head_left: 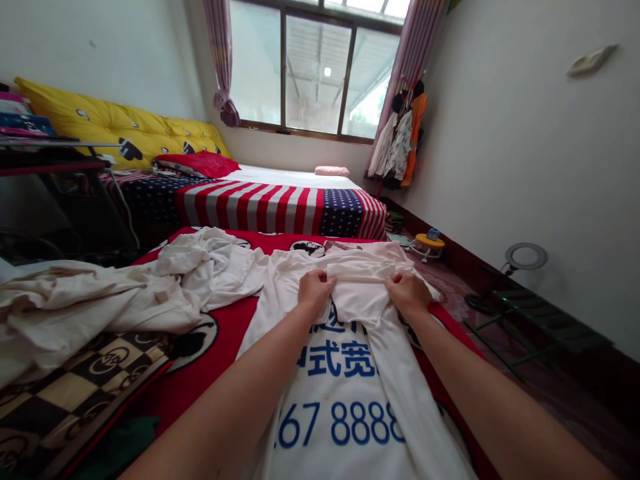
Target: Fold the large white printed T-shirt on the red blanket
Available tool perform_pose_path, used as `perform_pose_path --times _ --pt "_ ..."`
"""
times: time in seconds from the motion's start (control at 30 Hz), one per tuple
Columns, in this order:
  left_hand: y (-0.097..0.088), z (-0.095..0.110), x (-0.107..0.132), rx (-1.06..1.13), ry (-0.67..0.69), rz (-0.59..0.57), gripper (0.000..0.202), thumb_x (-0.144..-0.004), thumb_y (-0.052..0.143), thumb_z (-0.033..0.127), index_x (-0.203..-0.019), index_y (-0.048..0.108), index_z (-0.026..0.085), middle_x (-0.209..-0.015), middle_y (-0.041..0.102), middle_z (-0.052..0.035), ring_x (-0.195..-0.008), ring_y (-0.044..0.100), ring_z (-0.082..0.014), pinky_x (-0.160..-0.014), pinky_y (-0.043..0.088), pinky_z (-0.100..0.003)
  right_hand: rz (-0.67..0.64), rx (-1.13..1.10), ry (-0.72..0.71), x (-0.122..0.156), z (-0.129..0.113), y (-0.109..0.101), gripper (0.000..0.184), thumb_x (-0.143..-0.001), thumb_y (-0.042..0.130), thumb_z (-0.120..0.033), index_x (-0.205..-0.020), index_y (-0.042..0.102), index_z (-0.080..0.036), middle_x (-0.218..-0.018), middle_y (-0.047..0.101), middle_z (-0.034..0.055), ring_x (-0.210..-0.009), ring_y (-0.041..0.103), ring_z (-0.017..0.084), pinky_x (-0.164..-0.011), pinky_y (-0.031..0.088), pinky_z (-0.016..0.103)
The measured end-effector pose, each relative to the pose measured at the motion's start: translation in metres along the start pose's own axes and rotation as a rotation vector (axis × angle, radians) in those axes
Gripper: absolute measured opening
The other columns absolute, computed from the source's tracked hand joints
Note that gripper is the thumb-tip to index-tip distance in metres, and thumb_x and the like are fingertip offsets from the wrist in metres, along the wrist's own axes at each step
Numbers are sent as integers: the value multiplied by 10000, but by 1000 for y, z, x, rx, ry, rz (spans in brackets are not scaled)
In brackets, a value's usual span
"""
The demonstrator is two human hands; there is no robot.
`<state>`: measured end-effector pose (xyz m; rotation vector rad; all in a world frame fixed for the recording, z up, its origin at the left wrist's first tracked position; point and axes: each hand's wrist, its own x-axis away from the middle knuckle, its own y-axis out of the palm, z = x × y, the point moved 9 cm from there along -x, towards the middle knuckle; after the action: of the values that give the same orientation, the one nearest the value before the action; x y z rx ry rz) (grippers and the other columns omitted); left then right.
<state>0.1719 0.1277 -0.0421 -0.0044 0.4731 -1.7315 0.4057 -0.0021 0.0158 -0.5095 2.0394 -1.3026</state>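
Note:
A white long-sleeved shirt [360,293] lies partly folded over a white cloth with blue printed characters and digits [345,373]. My left hand [317,290] pinches the shirt's fabric on one side, fingers closed. On the other side my right hand [407,291] grips the same shirt, also closed. Between the two hands the fabric is stretched across. One sleeve [407,387] runs down toward me on the right. Left of my hands a crumpled off-white garment [215,267] is heaped on the red bedding [220,353].
Behind stands a bed with a striped, starred cover [270,207], a red pillow [200,163] and a yellow cushion [150,130]. A checked cloth [105,373] lies at near left. On the right are a yellow stool [429,244], a ring light [526,256] and a green metal frame [530,327].

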Motion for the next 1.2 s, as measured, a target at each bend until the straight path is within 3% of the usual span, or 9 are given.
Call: perform_pose_path --times 0.17,0.3,0.37,0.47,0.67,0.77,0.87,1.0,1.2 --pt "1 -2 -1 -11 -23 7 184 -771 648 338 -765 682 157 -683 688 -42 -592 637 -151 -562 483 -232 37 37 -70 4 -17 -4 240 -750 545 -229 -964 648 -198 -879 681 95 -817 640 246 -629 413 301" --pt "-6 13 -1 -46 9 -8 254 -897 425 186 -885 675 141 -737 705 -50 -549 642 -116 -552 508 -221 249 -81 -429 31 -69 -31 342 -736 490 -82 -1043 600 -186 -1072 626 99 -1006 573 247 -807 417 332" --pt "-17 25 -5 -105 64 -9 277 -866 419 111 -943 682 148 -786 712 -55 -617 662 -126 -629 532 -245 191 -203 -586 47 -90 -26 260 -740 481 -71 -920 623 -195 -1024 627 69 -1012 559 223 -865 408 316" --pt "-39 37 -16 -251 183 -25 301 -790 467 55 -897 719 179 -929 713 -65 -885 657 -179 -865 502 -313 48 -364 -675 61 -107 -8 239 -750 453 -47 -815 629 -195 -944 632 45 -938 572 180 -864 420 270" --pt "-56 22 -39 -546 331 -155 403 -745 475 29 -1019 716 200 -1086 689 -53 -1094 556 -212 -1017 395 -337 18 -371 -784 71 -139 2 239 -795 473 -64 -862 659 -199 -967 648 41 -990 542 185 -895 401 270" --pt "-54 16 -44 -661 359 -174 353 -806 474 92 -1052 700 204 -1096 676 -65 -1072 557 -209 -995 397 -319 27 -268 -781 64 -158 6 215 -849 504 -170 -988 663 -210 -1051 643 52 -1033 524 208 -901 387 306" --pt "-54 17 -48 -761 354 -148 229 -818 536 178 -961 715 187 -1026 674 -91 -1010 572 -229 -931 425 -315 -4 -126 -663 48 -166 20 214 -845 552 -286 -1004 671 -207 -1096 627 78 -1045 518 247 -863 391 348" --pt "-68 20 -50 -857 328 -70 147 -804 578 231 -834 714 185 -931 678 -97 -955 582 -252 -853 447 -322 -62 -56 -550 38 -166 38 156 -804 576 -264 -896 687 -204 -1046 633 82 -1018 527 258 -848 386 369" --pt "-100 17 -50 -957 269 64 172 -799 555 212 -841 714 162 -896 663 -125 -926 581 -293 -816 447 -379 -28 -141 -536 39 -169 43 135 -791 566 -216 -862 679 -206 -1023 637 77 -1011 533 254 -878 372 379"
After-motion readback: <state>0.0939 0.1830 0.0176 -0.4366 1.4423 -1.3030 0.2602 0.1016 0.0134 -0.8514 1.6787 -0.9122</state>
